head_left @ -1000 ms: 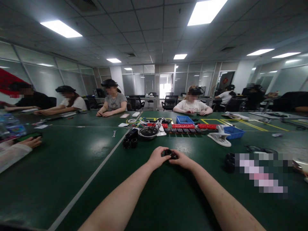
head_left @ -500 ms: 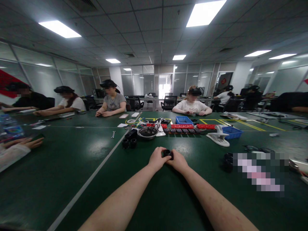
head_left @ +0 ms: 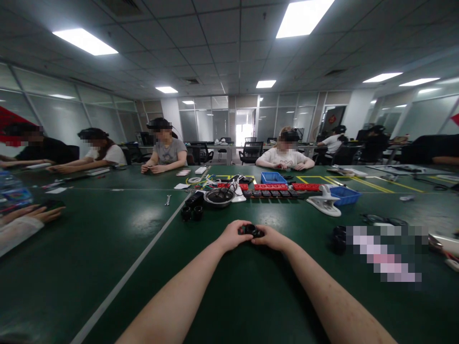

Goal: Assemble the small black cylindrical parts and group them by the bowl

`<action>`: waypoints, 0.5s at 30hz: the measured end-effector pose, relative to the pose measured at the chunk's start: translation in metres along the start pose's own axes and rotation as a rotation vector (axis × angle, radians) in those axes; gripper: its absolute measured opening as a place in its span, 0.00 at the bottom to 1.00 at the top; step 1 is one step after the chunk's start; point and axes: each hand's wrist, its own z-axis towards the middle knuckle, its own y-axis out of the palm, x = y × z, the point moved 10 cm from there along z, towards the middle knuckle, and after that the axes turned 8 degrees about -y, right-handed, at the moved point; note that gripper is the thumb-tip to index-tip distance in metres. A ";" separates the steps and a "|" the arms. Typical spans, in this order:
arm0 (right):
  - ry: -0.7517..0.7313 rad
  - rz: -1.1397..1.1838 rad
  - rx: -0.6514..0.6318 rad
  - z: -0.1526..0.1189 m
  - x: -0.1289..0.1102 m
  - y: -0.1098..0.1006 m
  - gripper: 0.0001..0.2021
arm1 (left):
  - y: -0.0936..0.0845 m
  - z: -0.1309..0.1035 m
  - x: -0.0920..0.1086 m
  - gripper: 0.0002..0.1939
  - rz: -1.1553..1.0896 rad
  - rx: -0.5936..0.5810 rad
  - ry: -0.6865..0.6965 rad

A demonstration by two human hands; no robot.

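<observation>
My left hand [head_left: 232, 237] curls around the left side of a small black round part [head_left: 252, 230] with a raised ring and a dark hollow in its top. My right hand [head_left: 273, 238] pinches its right edge between thumb and fingers. The fingers cover much of the part, and I cannot make out its exact kind. It is held just above or on the green table [head_left: 229, 296]. Two similar black cylindrical pieces [head_left: 191, 213] stand farther off to the left, beside a black box-shaped thing [head_left: 195, 198].
Beyond my hands lie a round metal-rimmed dish [head_left: 219, 204], red strips [head_left: 270, 187], blue baskets [head_left: 344, 196] and a white clamp-like piece [head_left: 324, 204]. A wrench [head_left: 168, 199] lies left. Black pieces [head_left: 339, 240] sit right. A co-worker's hands [head_left: 39, 213] rest at far left.
My right hand has shifted slightly right and flattened, so more of the black part shows between my hands. My left hand keeps hold with little movement.
</observation>
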 end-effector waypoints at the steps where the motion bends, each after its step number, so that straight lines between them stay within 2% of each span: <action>1: 0.012 -0.004 -0.004 -0.001 0.001 -0.001 0.15 | 0.000 0.000 0.000 0.22 -0.002 -0.003 -0.002; 4: 0.059 -0.062 0.029 -0.001 0.004 -0.004 0.14 | 0.001 0.001 -0.003 0.21 0.007 0.021 -0.024; 11: 0.191 -0.347 0.310 -0.002 0.004 -0.009 0.15 | -0.001 -0.001 -0.007 0.17 0.067 0.187 -0.109; 15: 0.166 -0.364 0.302 -0.002 0.001 -0.007 0.21 | -0.002 -0.002 -0.003 0.17 0.073 0.172 -0.092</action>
